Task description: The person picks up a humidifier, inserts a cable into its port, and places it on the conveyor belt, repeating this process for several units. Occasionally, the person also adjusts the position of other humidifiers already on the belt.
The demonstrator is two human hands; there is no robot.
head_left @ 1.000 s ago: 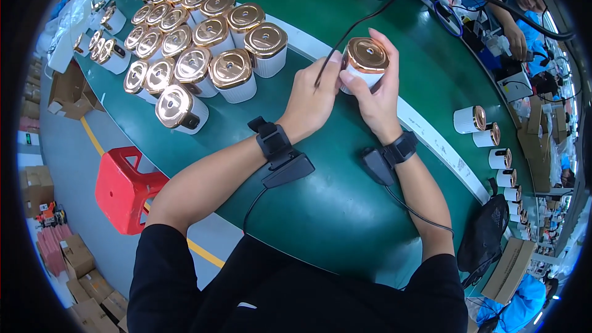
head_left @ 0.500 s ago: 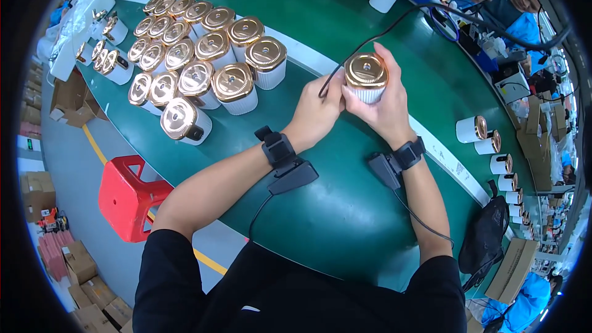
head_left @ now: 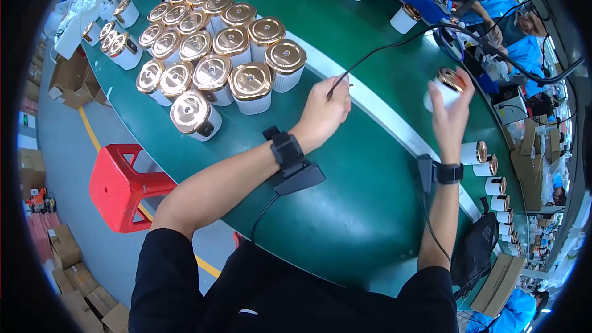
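Gold-topped canister (head_left: pixel 449 90) in right hand (head_left: pixel 452 117), now farther from left hand (head_left: pixel 323 113)

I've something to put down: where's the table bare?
Free: the near tabletop between the forearms, below the white strip; also between it and the right hand. Crowded: left, gold-topped containers; right, a container row and black bag.

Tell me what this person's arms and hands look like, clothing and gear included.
Short black sleeves; left hand and right hand ungloved. Each wrist has a black strap carrying an angular black module with a thin black cable.
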